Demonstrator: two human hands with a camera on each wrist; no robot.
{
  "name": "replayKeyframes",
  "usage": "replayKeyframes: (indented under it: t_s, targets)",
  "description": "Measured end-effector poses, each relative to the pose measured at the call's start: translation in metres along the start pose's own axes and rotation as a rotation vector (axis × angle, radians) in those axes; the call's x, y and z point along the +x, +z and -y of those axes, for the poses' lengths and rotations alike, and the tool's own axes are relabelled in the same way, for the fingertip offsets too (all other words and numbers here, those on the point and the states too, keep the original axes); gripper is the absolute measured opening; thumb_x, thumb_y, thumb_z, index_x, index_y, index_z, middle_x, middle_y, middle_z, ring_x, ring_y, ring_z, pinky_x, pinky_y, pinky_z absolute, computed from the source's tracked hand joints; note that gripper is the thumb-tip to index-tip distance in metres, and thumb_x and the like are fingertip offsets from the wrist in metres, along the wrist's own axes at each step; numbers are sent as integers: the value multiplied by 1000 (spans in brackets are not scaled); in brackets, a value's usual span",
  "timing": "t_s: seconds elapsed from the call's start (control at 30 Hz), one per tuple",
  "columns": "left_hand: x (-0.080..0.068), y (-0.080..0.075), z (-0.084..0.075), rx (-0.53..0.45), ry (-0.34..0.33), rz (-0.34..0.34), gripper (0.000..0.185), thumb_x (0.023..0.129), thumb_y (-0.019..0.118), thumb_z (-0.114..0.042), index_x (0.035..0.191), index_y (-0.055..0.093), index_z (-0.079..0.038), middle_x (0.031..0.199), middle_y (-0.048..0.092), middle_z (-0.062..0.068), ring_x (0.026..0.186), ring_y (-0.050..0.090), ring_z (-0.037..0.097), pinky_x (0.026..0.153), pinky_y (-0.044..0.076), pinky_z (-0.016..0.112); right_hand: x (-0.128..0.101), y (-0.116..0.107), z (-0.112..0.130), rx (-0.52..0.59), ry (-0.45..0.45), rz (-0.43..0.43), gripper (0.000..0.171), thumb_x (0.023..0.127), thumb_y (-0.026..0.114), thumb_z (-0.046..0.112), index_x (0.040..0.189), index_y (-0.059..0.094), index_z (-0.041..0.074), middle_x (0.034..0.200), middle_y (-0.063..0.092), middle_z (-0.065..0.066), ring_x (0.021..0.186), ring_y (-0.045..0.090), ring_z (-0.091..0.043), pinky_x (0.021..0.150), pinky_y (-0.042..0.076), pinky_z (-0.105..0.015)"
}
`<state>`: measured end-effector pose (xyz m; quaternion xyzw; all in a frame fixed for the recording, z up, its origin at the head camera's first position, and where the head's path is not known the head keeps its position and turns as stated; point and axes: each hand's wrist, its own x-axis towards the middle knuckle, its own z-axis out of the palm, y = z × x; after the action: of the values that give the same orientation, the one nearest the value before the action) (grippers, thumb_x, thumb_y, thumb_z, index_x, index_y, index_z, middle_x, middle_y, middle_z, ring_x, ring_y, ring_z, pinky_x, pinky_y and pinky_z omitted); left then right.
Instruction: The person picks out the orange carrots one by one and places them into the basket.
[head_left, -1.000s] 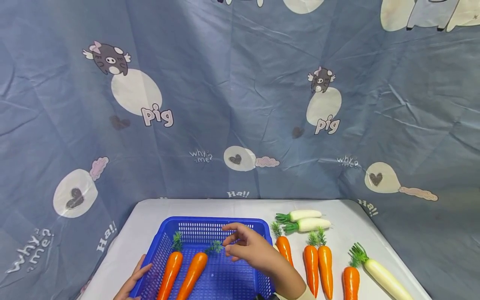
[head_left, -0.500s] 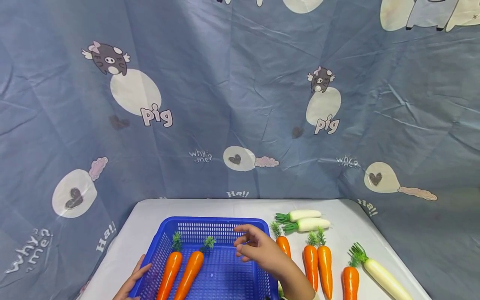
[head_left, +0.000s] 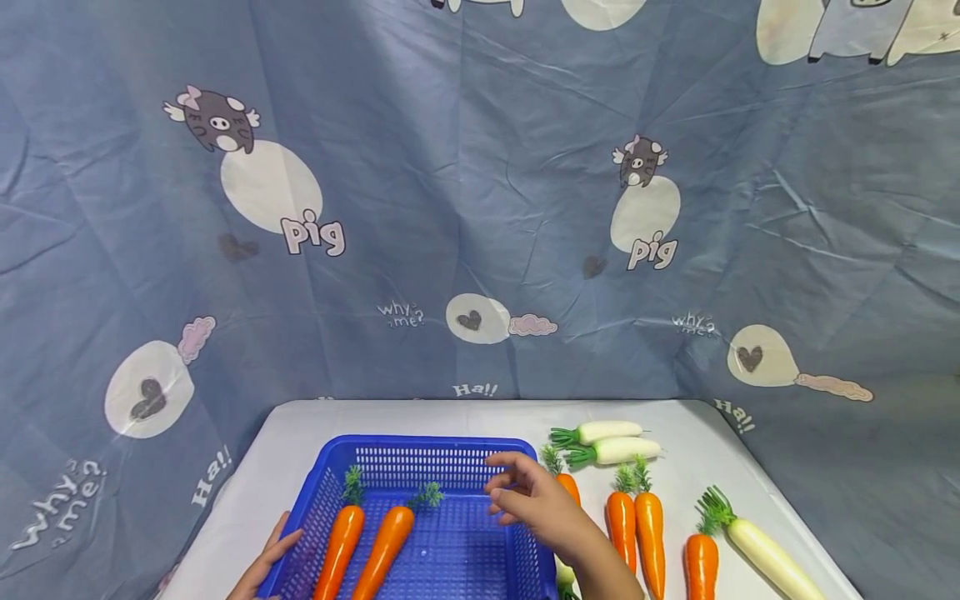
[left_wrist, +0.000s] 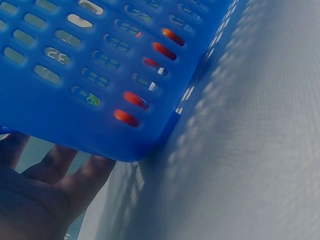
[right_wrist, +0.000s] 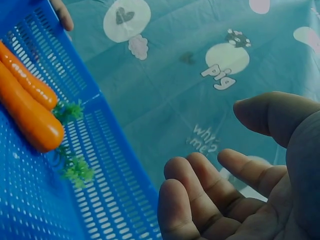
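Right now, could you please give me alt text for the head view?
Two carrots lie in a blue basket; the right hand hovers empty above it while the left hand touches its side. More carrots and white radishes lie alongside.

right hand (head_left: 536, 504) drawn rightward, empty, over basket (head_left: 450, 554)

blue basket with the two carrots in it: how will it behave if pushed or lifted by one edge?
The blue basket looks like thin perforated plastic, so it is probably light and may flex if lifted by one rim. It sits flat on a smooth white table, so it likely slides rather than tips. The two carrots lie loose and round inside, so they may roll.
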<state>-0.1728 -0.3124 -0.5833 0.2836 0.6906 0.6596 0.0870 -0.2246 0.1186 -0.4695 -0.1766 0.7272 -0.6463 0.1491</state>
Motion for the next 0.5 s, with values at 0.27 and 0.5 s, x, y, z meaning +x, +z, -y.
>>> replayKeyframes:
  t_s: [0.27,0.5]
  targets:
    - [1,0,-1,-41,20,28,57,100,28,-22,153,13,-8,140,0,-45,119,18,-26,87,45,24,-3,-8,-7,-8,-11,-81,39,94,60,26,131,50,18,109,58,-14,94,64,-30,78,52,-41]
    - [2,-4,0,-27,15,47,59,98,31,-20,153,12,-9,139,-2,-46,117,19,-25,87,45,24,-6,-17,-6,45,7,-110,43,94,60,26,133,48,12,115,55,-21,96,62,-34,76,53,-39]
